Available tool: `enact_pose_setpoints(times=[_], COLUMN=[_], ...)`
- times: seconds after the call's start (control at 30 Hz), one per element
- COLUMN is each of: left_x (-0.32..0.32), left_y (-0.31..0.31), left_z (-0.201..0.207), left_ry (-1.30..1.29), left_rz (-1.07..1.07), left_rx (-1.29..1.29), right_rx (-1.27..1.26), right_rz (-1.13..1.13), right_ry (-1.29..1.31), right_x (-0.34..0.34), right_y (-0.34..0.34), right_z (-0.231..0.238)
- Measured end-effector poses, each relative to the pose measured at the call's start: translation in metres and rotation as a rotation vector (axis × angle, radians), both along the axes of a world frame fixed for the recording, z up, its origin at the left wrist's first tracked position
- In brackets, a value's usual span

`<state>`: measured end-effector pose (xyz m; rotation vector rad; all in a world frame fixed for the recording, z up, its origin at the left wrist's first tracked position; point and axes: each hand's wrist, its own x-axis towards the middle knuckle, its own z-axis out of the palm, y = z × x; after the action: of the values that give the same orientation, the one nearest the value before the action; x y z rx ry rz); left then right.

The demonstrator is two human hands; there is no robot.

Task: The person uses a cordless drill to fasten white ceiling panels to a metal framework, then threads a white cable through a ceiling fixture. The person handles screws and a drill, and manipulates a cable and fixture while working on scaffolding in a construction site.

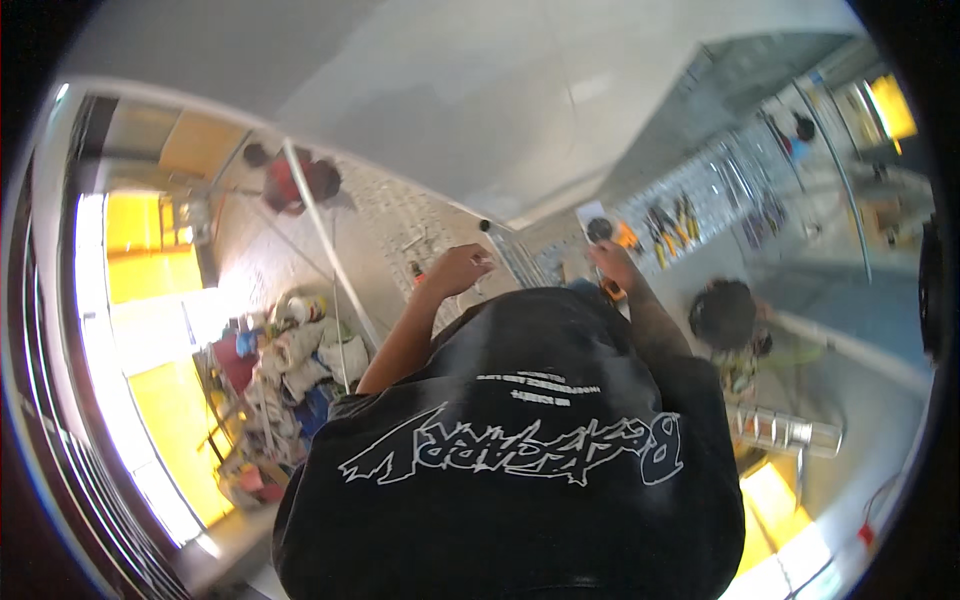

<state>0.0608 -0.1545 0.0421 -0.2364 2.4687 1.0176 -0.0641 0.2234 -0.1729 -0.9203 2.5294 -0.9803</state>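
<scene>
My left hand (462, 270) is raised in front of my chest, its fingers curled together. A small pale bit shows at the fingertips, too small to name. Across from it, my right hand (615, 264) is bent inward with its fingers drawn together. Whatever they hold, if anything, is hidden. Just beyond the right hand are a round black thing (599, 230) and an orange and black tool (627, 236). An orange and black object (612, 290) shows beside my right wrist; I cannot tell whether it touches me. Below the left hand, a small orange and black tool (417, 270) lies on the floor.
Several yellow-handled hand tools (672, 228) lie to the right. A large grey panel (450, 110) spans overhead. Metal poles (315, 215) slant at left beside piled sacks (320, 345). People (722, 312) are nearby, one in red (290, 185). A ladder (785, 430) is at lower right.
</scene>
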Motion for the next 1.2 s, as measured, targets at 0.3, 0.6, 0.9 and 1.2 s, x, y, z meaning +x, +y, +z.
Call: enact_pose_setpoints(times=[0.3, 0.6, 0.9, 1.2], left_x=[0.014, 0.029, 0.062, 0.127], left_y=[-0.006, -0.025, -0.042, -0.038], left_z=[-0.012, -0.062, -0.136, -0.169], left_ry=[-0.113, -0.093, -0.108, -0.118], left_rz=[0.068, -0.032, -0.038, 0.333], left_rx=[-0.077, -0.092, -0.109, -0.039], right_rx=[-0.507, -0.406, -0.439, -0.264], right_rz=[-0.675, -1.145, -1.035, -0.895], right_ry=[-0.697, -0.818, -0.881, -1.033], right_x=[-0.001, 0.009, 0.028, -0.011], right_y=[0.079, 0.140, 0.114, 0.091], right_z=[-0.006, 0.027, 0.010, -0.007])
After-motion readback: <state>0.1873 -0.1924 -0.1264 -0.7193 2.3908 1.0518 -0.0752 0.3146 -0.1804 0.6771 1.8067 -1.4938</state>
